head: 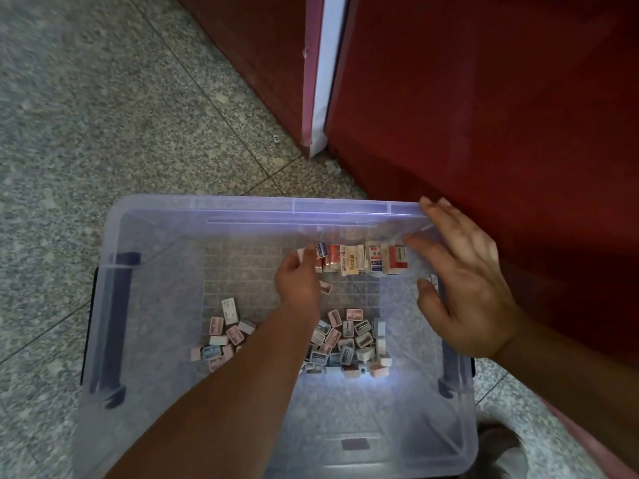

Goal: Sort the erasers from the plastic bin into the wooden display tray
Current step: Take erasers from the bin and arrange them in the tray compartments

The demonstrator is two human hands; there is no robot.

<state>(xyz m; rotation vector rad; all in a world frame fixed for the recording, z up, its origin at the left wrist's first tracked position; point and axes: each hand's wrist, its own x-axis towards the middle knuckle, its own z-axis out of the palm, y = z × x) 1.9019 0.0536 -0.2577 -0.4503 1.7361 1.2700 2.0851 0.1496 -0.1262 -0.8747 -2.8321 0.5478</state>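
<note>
The plastic bin (114, 305) sits on the floor (103, 133), its far right corner just beside a red cabinet (484, 98). The wooden display tray is not in view.

Against the bin's far wall stands a row of erasers (359, 259), set on edge and packed side by side. A loose heap of erasers (345, 340) lies in the middle of the bin's bottom, on both sides of the reaching forearm.

The left hand (299, 281) is deep in the bin at the row's left end. Its grip looks closed in a pinch on a small eraser (301, 253), though motion blur softens the fingertips. The right hand (463, 281) lies flat over the bin's far right corner, its grip released and fingers straight, steadying the bin. A pale scrap shows under its thumb; what it is cannot be told.

The step in hand appears to be gathering erasers by kind inside the bin before they go to the tray. To do it well:
- Hold the eraser by its narrow sides and keep it upright.
- Set it flush against the end of the row, so the neighbours do not topple.
- Keep the right hand pressed on the corner, so the light bin does not slide.
- Match labels before adding from the heap.
</note>
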